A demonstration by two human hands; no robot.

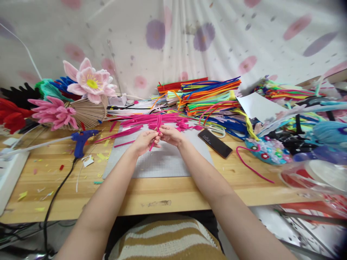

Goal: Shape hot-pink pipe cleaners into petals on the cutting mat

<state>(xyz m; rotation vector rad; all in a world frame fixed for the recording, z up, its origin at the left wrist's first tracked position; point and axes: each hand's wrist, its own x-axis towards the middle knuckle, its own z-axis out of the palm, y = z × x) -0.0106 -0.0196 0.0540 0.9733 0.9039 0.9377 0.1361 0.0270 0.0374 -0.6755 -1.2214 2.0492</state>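
Observation:
Over a grey cutting mat, my left hand and my right hand meet, both closed on magenta pipe cleaners. Folded strands stand up above the fingers, and a single end slants down below them. The fingertips press together, so the exact point of grip is hidden. Just beyond the hands lies a pile of loose magenta pipe cleaners. Some short bent magenta pieces rest right of my right hand.
A blue glue gun with a black cord lies left, near pink pipe-cleaner flowers. Right of the mat are a phone, scissors and a curved magenta stem. Bundles of coloured pipe cleaners are stacked at the back.

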